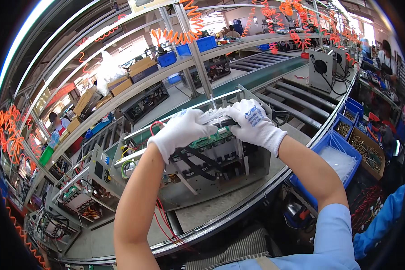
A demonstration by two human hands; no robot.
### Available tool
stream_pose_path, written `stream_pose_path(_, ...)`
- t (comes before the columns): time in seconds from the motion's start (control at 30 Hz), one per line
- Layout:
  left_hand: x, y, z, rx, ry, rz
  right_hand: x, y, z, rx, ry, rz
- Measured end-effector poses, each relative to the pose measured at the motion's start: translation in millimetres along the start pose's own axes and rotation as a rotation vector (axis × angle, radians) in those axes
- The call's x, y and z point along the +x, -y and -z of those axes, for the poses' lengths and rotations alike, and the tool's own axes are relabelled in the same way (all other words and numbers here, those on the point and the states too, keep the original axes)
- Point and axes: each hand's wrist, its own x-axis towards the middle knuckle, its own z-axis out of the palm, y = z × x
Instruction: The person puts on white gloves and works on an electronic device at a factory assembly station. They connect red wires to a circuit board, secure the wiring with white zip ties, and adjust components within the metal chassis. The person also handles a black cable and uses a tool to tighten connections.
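Observation:
My left hand (184, 129) and my right hand (255, 121), both in white gloves, meet above an open metal chassis (175, 198). The fingers of the left are closed by a pale, whitish piece (215, 116) whose kind I cannot make out. My right hand's fingers are bent around a short stretch of black cable (230, 122). Below the hands lies a green circuit board (211, 139). Thick black leads (198, 163) run down the chassis front, and red wires hang at its left.
Metal rollers (301, 104) continue the line at the right. A blue bin (337, 159) with clear plastic strips and boxes of screws (366, 150) stand beside my right arm. Another open unit (83, 195) sits at left. A metal post (198, 63) rises behind. A blue sleeve (382, 220) shows at lower right.

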Motion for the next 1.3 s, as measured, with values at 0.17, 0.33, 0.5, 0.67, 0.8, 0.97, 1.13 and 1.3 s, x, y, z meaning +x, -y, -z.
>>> stream_pose_path(0.17,11,10,3,-0.188,0.109,-0.082,-1,-2,-11,-0.009,-0.081,0.051)
stream_pose_path(0.33,12,10,-1,-0.067,0.104,-0.057,1,2,-17,-0.015,-0.139,0.051)
stream_pose_path(0.5,-3,11,-8,-0.016,-0.038,-0.031,6,19,15,0.517,-0.038,0.074)
stream_pose_path(0.67,-16,-2,-6,0.012,-0.06,0.02,19,37,8,0.622,-0.146,-0.061)
stream_pose_path(0.8,-11,16,-11,0.05,-0.149,-0.08,3,65,31,1.09,0.111,-0.443)
stream_pose_path(0.97,-17,10,-12,0.059,-0.148,-0.059,-28,70,-2,1.423,0.0,-0.588)
stream_pose_path(1.13,-25,7,-18,0.075,-0.2,-0.082,-46,99,-5,0.846,-0.188,-0.073)
stream_pose_path(1.3,-28,19,-9,0.055,-0.202,-0.065,-51,118,40,0.667,-0.335,0.395)
